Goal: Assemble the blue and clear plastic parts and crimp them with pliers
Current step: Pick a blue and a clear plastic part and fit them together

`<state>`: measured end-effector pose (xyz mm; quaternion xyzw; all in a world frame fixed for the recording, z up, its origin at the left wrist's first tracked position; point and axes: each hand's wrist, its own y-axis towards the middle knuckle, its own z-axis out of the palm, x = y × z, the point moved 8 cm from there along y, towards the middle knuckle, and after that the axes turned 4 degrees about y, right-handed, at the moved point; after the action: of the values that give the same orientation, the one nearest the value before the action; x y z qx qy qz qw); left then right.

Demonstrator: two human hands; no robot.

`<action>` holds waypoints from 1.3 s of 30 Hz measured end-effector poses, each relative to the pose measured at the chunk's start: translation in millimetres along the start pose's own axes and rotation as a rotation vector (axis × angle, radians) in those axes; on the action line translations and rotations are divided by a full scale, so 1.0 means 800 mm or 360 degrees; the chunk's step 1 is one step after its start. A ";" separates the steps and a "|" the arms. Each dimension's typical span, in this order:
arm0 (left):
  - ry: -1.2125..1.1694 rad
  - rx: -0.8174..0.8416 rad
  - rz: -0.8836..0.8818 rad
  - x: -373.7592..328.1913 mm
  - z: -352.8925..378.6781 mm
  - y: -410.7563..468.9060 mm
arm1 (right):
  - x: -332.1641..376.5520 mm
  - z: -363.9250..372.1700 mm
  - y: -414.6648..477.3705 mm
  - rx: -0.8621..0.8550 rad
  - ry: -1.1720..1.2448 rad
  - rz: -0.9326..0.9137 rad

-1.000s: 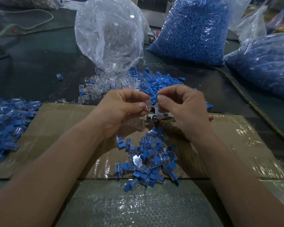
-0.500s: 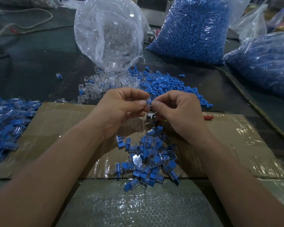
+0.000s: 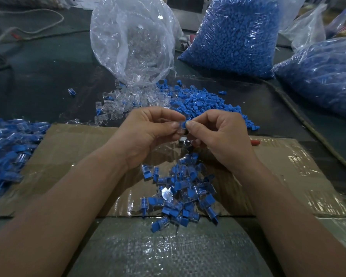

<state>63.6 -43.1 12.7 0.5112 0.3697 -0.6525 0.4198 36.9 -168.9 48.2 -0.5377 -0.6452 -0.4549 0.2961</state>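
Head camera looks down on two bare forearms that meet above a sheet of cardboard (image 3: 78,152) covered with shiny tape. The left hand (image 3: 148,132) has its fingers curled and pinches a small clear part (image 3: 179,127) between thumb and forefinger. The right hand (image 3: 214,136) is curled in the same way and pinches a small blue part (image 3: 185,123), whose end touches the clear one, so both parts are in the air between the fingertips, above the far half of the cardboard. How deep the blue part sits in the clear one cannot be told. Below the hands a heap of joined blue-and-clear pieces (image 3: 184,190) lies on the cardboard and reaches over its near edge. The pliers (image 3: 255,142) lie on the cardboard, mostly hidden under the right hand; only a red handle tip and a bit of metal show. Behind the hands are loose clear parts (image 3: 124,100) and, just beside them, loose blue parts (image 3: 204,104). The clear ones spill from an open transparent bag (image 3: 132,41). Two full bags of blue parts (image 3: 234,35) stand further back and to the right. At the left edge lies another pile of joined pieces (image 3: 6,148).
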 end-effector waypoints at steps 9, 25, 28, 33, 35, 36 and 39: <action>-0.0065 -0.0007 -0.0034 0.002 -0.001 0.002 | 0.007 0.007 0.001 0.0098 0.0126 -0.0090; 0.0248 -0.0012 0.0088 -0.007 0.002 -0.003 | 0.008 0.010 -0.002 0.0212 0.0256 -0.0088; 0.0316 -0.0048 0.0095 -0.006 0.001 -0.004 | 0.008 0.015 -0.002 0.0255 0.0221 -0.0105; 0.0276 -0.0030 0.0068 -0.008 -0.001 -0.004 | 0.014 0.016 -0.004 0.0274 0.0230 -0.0206; 0.0286 -0.0015 0.0044 -0.007 0.000 -0.004 | 0.017 0.016 -0.006 0.0257 0.0190 -0.0275; 0.0278 -0.0004 0.0031 -0.006 0.001 -0.004 | 0.018 0.016 -0.006 0.0241 0.0176 -0.0296; 0.0209 0.0039 -0.0017 -0.005 0.003 -0.004 | 0.018 0.013 -0.006 0.0200 0.0150 -0.0330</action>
<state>60.4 -43.6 17.3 0.5560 0.3912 -0.6241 0.3850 29.6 -153.5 55.5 -0.4265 -0.7100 -0.4664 0.3105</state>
